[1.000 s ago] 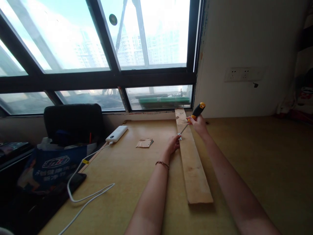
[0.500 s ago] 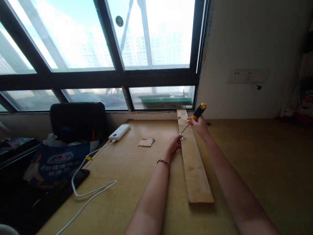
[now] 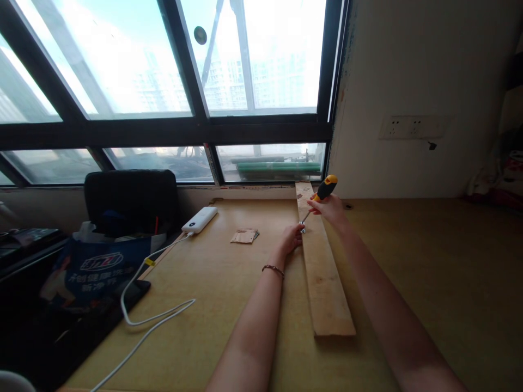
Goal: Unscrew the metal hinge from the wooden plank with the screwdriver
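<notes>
Head view: right hand [image 3: 330, 210] clamped on screwdriver [image 3: 326, 188]; left of it, left hand [image 3: 291, 239] pinches metal fitting [image 3: 303, 228] against plank [image 3: 327, 288].

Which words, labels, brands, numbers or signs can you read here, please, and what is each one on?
"健康洗": upper line on the blue bag; the characters at its ends are unclear.
"新净界": line below it on the bag, blurred, so the last character is uncertain.
Outlined logo above both: too blurred to read.
Round sticker on the window, yellow tag, power bank, screwdriver: nothing legible.
</notes>
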`<state>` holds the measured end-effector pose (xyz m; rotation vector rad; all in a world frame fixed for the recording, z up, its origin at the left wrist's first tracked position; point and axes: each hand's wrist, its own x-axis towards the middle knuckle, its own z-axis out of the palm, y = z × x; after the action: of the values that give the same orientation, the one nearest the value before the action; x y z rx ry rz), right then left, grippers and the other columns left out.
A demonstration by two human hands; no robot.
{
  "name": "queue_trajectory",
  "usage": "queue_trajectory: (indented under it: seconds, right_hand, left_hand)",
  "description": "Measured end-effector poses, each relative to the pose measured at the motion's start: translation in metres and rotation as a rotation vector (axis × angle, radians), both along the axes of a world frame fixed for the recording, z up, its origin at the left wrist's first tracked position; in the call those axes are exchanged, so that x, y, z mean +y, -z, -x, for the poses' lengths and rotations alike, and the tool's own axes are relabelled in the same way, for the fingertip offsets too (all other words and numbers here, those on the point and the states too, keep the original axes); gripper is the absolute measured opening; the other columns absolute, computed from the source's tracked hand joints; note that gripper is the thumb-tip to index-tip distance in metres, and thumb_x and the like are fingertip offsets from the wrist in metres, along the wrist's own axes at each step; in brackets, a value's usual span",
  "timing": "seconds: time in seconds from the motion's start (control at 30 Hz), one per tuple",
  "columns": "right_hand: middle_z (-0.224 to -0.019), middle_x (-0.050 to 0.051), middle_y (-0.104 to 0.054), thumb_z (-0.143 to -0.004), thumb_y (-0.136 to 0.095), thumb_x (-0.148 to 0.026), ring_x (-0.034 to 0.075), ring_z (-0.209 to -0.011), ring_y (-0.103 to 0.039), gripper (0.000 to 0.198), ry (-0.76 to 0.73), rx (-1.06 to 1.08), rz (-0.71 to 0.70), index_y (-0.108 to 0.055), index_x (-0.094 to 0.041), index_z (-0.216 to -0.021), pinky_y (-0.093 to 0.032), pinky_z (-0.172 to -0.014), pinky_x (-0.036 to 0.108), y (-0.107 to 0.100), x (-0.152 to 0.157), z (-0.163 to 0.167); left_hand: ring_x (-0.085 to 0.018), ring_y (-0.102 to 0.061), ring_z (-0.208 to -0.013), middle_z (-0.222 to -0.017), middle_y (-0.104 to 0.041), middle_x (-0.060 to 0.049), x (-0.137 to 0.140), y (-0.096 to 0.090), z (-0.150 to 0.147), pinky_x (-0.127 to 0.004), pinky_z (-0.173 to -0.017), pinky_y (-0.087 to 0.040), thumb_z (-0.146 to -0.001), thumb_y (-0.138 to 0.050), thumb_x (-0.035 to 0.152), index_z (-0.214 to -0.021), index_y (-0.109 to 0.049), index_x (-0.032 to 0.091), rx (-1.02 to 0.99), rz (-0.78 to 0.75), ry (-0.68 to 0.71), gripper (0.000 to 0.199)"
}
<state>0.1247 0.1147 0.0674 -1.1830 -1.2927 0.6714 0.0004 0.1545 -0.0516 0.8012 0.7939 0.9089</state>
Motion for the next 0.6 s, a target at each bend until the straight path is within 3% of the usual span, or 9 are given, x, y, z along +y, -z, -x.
queue_trajectory:
  seconds: [0.17,0.23,0.33,0.43,0.6]
  right_hand:
    - [-0.076,0.003,-0.067,-0.052,-0.078,-0.039,0.019,-0.060,-0.067,0.036,-0.194,0.207,0.002,-0.058,-0.017,-0.073,-0.060,-0.061,0.036,-0.0033,0.0002,-0.0065]
    - [-0.073,0.003,-0.066,-0.052,-0.077,-0.042,0.019,-0.056,-0.066,0.038,-0.136,0.173,0.005,-0.056,-0.017,-0.071,-0.059,-0.055,0.033,-0.0024,0.0012,-0.0081]
    - [-0.071,0.003,-0.065,-0.053,-0.075,-0.048,0.017,-0.047,-0.063,0.043,0.082,0.008,-0.020,-0.052,-0.018,-0.073,-0.051,-0.037,0.025,0.0007,0.0029,-0.0086]
    - [-0.069,0.003,-0.064,-0.055,-0.072,-0.053,0.014,-0.040,-0.059,0.047,0.244,-0.153,-0.071,-0.048,-0.019,-0.078,-0.043,-0.030,0.020,0.0038,0.0039,-0.0080]
    - [-0.076,0.003,-0.064,-0.063,-0.067,-0.050,0.013,-0.041,-0.059,0.043,0.247,-0.189,-0.093,-0.047,-0.019,-0.085,-0.040,-0.030,0.019,0.0049,0.0058,-0.0081]
  left_hand:
    - [-0.014,-0.060,-0.054,-0.062,-0.062,-0.005,0.0017,0.0011,-0.0005,-0.026,-0.056,-0.051,-0.072,-0.057,0.018,-0.081,-0.057,0.011,0.003,0.011,0.004,0.010]
    - [-0.014,-0.060,-0.054,-0.062,-0.062,-0.005,0.0024,0.0016,-0.0004,-0.026,-0.057,-0.052,-0.072,-0.057,0.018,-0.080,-0.057,0.011,0.001,0.023,0.001,0.010]
    - [-0.014,-0.061,-0.054,-0.063,-0.062,-0.005,0.0033,0.0024,-0.0005,-0.026,-0.057,-0.052,-0.072,-0.056,0.017,-0.079,-0.056,0.011,0.004,0.028,-0.005,0.009]
    - [-0.014,-0.061,-0.054,-0.064,-0.063,-0.005,0.0035,0.0031,-0.0009,-0.026,-0.057,-0.052,-0.072,-0.055,0.016,-0.080,-0.056,0.011,0.007,0.016,-0.010,0.009]
    - [-0.014,-0.061,-0.055,-0.066,-0.063,-0.006,0.0036,0.0034,-0.0012,-0.026,-0.056,-0.052,-0.072,-0.055,0.016,-0.080,-0.056,0.011,0.008,0.002,-0.006,0.010]
